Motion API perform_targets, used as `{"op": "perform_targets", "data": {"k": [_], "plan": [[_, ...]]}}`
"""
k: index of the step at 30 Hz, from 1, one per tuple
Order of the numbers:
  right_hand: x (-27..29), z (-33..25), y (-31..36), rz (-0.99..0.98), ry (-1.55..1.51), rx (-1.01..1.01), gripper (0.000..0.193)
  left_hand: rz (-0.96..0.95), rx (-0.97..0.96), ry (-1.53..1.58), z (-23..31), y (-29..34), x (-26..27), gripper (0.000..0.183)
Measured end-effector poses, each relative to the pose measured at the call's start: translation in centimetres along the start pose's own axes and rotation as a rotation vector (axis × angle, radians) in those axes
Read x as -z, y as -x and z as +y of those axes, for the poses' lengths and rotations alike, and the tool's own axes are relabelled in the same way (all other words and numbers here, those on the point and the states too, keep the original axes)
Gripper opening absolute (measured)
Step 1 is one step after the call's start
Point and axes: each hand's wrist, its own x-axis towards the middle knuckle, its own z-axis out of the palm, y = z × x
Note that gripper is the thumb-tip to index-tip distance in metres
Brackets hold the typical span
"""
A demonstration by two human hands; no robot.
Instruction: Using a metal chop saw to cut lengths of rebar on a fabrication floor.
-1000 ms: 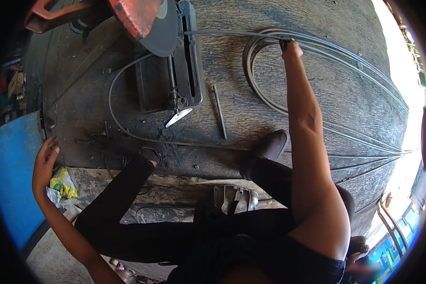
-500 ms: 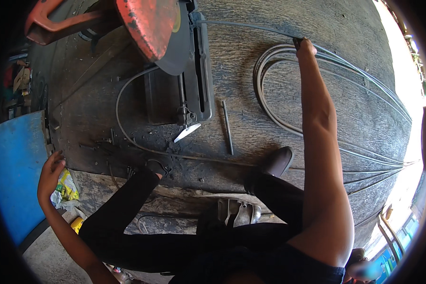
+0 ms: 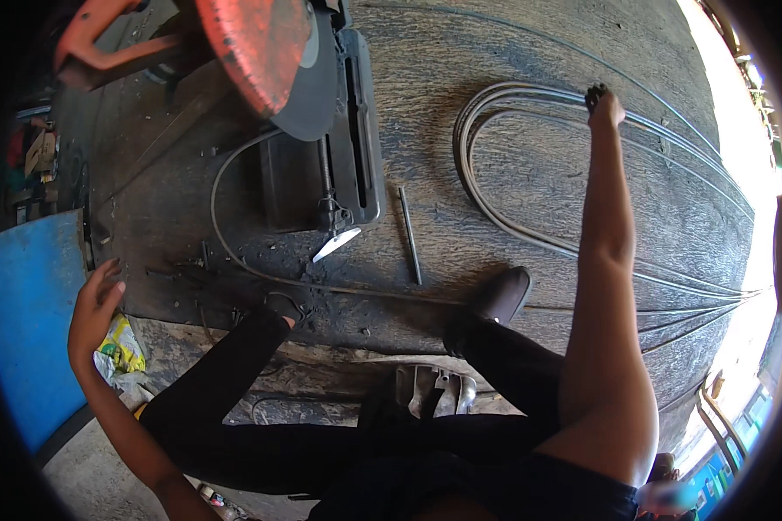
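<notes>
My left hand (image 3: 96, 308) is raised beside a blue sheet panel (image 3: 30, 295), its fingers loosely curved and apart, holding nothing. My right arm stretches far forward. At its end my right hand (image 3: 608, 107), dark at the fingertips, is over the upper strands of a coil of grey metal rod (image 3: 473, 178); the fingers look apart, though small and partly blurred. Beyond that hand, a single long rod (image 3: 504, 23) curves across the wooden surface. At the upper left stands a red chop saw (image 3: 256, 52) with a grey cutting disc (image 3: 313, 100) and a metal base (image 3: 363, 148).
A short cut rod (image 3: 410, 234) lies between the saw base and my right shoe (image 3: 502, 295). The saw's cable (image 3: 215, 200) loops across the floor. A metal casting (image 3: 434, 391) sits between my legs, and a yellow packet (image 3: 123, 347) lies below my left hand.
My right hand has let go of the single rod and shifted right, over the coil. That rod now lies farther away, off the saw base. My left hand has risen slightly.
</notes>
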Motion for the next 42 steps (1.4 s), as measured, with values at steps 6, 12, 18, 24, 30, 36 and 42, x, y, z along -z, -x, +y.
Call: {"op": "perform_targets", "data": {"k": [6, 12, 18, 24, 30, 36, 42], "plan": [[4.8, 7.1, 12.0, 0.315, 0.021, 0.13, 0.013, 0.004, -0.073, -0.046, -0.8, 1.4, 0.3, 0.058], [9.4, 18.4, 29.2, 0.039, 0.684, -0.034, 0.031, 0.01, -0.153, -0.027, -1.8, 1.3, -0.4, 0.062], [13.1, 21.8, 44.7, -0.351, 1.134, 0.047, 0.031, -0.027, -0.163, -0.015, -2.0, 1.8, -2.9, 0.065], [13.8, 20.7, 51.1, -1.042, 1.599, -0.061, 0.039, -0.098, -0.224, -0.029, -4.0, 0.2, -6.8, 0.064], [14.0, 22.0, 52.8, -1.278, 1.735, 0.376, 0.031, -0.197, -0.142, -0.096, -6.6, -3.3, -12.0, 0.063], [14.3, 23.0, 53.1, -1.465, 1.776, 0.75, 0.024, -0.204, -0.12, -0.141, -9.4, -6.2, -17.3, 0.058], [14.8, 22.8, 52.2, -1.56, 1.76, 0.755, 0.027, -0.19, -0.053, -0.097, -8.0, -7.6, -23.1, 0.055]]}}
